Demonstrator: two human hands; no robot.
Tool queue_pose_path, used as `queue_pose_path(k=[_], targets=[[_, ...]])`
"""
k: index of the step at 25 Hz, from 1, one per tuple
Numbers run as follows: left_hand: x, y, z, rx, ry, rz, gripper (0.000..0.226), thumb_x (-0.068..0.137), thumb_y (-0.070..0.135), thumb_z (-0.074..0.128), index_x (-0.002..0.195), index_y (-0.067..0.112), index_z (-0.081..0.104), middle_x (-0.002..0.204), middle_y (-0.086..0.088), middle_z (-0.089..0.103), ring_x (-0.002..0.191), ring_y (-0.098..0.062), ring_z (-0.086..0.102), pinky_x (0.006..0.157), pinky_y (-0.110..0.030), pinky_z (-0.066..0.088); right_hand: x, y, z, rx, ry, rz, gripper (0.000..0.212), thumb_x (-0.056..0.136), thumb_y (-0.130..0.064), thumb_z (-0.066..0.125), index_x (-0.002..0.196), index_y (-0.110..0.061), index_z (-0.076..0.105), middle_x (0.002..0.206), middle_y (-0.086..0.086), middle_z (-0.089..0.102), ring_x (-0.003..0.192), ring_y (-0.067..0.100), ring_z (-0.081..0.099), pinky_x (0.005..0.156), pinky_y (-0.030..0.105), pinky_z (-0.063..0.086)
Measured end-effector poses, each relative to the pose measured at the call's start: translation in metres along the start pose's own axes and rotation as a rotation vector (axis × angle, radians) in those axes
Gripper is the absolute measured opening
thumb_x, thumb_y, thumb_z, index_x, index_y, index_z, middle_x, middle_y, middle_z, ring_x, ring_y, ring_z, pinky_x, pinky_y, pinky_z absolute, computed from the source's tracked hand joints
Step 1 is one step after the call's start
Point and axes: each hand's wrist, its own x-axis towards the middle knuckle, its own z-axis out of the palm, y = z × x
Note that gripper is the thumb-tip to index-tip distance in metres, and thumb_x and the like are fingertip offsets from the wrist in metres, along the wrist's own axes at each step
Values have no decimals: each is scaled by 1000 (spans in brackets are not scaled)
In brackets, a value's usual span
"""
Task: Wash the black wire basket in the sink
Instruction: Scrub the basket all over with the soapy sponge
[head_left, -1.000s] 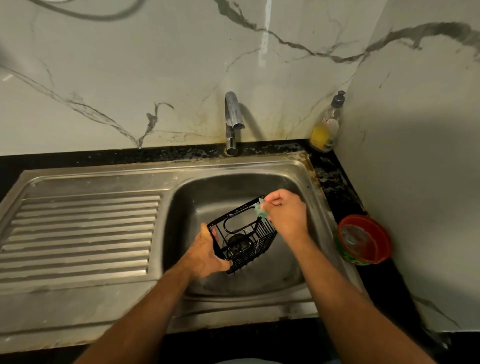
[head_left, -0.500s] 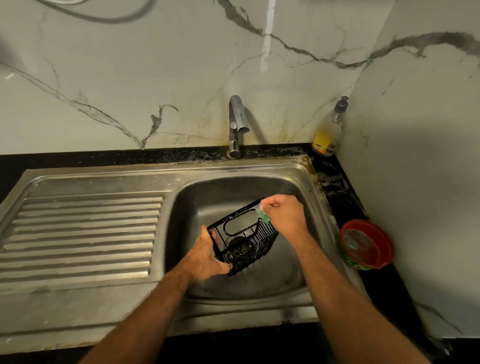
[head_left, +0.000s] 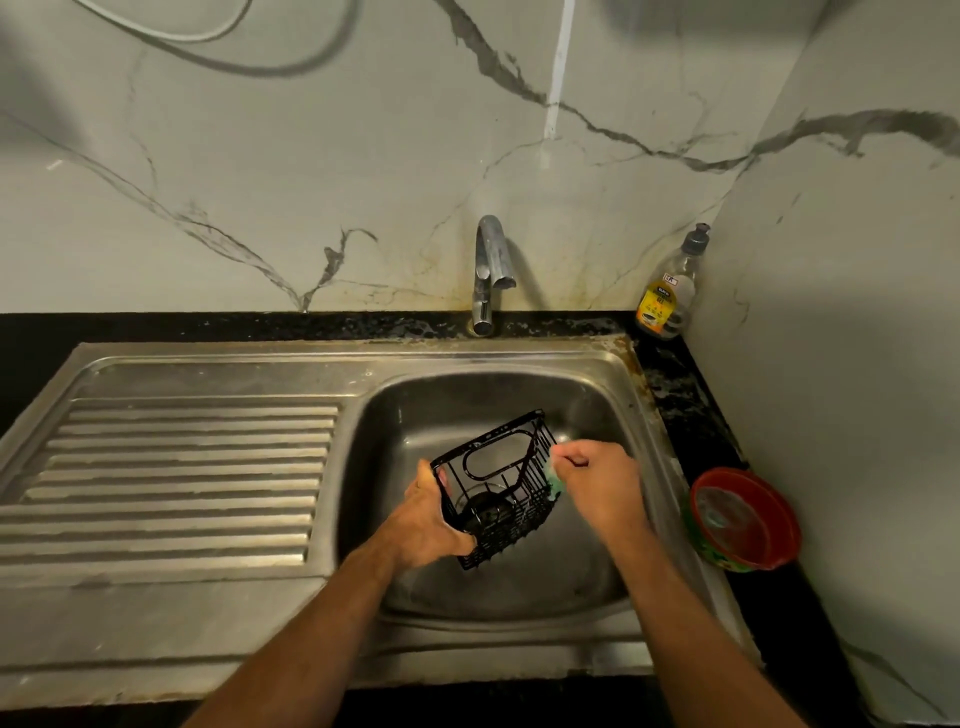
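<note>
A black wire basket (head_left: 498, 486) is tilted over the steel sink bowl (head_left: 457, 400), its open side facing me. My left hand (head_left: 428, 525) grips its lower left corner, thumb along the rim. My right hand (head_left: 597, 486) pinches a green scrub pad (head_left: 556, 480) and holds it against the basket's right side wall. The drain shows dark through the basket's wires. No water runs from the tap (head_left: 488, 270).
A ribbed steel drainboard (head_left: 176, 478) lies left of the bowl. A dish soap bottle (head_left: 670, 293) stands in the back right corner. A red bowl (head_left: 743, 519) with a clear lid sits on the black counter to the right, close to the marble side wall.
My right hand with the scrub pad has slid from the basket's top right corner down along its right side. My left hand keeps its grip.
</note>
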Motion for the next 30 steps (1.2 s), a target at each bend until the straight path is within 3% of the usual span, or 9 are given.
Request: queue_pose_path(k=[4,7,9,11,14,17,22,26,30], targets=[[-1,-2,-9,11,-91,8,89,50,34,92,120,22,39,120,1,52,110,-13,56,88,-26,51,6,-3,-13,77,-174,141,10,88,-14,71,91,-20,79,84,-5,76,69,13,70,68,27,60],[-4,0,-36,-287,-173,-8,93,44,59,92,121,23,55,123,2,65,123,-16,58,108,-33,44,-1,-26,-2,36,-124,152,15,84,-18,73,72,-25,76,77,-8,75,65,9,67,67,28,59],[-2,7,-53,-404,-109,11,75,62,67,84,117,21,66,118,3,71,123,-15,60,108,-28,43,-5,-43,4,-92,-83,75,25,85,-17,66,59,-19,68,63,-9,68,56,9,60,60,30,57],[-1,25,-66,-365,29,61,37,91,52,65,115,25,71,115,9,72,119,-7,61,107,-24,42,-13,-61,7,-240,-45,-56,33,86,-15,58,54,-16,54,58,-2,60,53,14,55,54,33,52],[2,40,-69,-339,126,104,29,107,37,47,115,29,73,114,14,72,112,0,63,104,-24,44,-34,-77,24,-516,-64,-291,20,95,-18,54,81,-17,68,90,7,67,85,25,68,78,38,56],[2,15,-53,-231,99,156,26,106,18,53,100,26,77,100,8,77,103,-7,70,103,-32,51,-62,-70,54,-615,-226,-393,20,100,-17,53,109,-11,69,114,9,64,103,26,66,88,35,55],[-8,-34,-37,-315,185,175,34,104,9,52,87,29,74,81,7,73,83,-9,66,90,-38,53,-77,-64,79,-654,-310,-464,22,100,-10,50,114,-9,67,115,10,62,105,27,64,87,36,54],[-17,-54,-28,-245,237,226,25,102,22,51,85,30,68,79,11,69,80,-8,63,84,-35,50,-69,-64,78,-283,-311,-378,16,98,-22,58,99,-24,74,97,0,71,88,18,67,86,38,56],[-24,-61,-22,-156,264,233,22,105,15,51,91,27,64,80,18,67,78,2,60,77,-21,47,-53,-74,88,-340,-312,-457,37,93,-6,58,128,-17,67,127,3,61,114,20,60,106,27,42]])
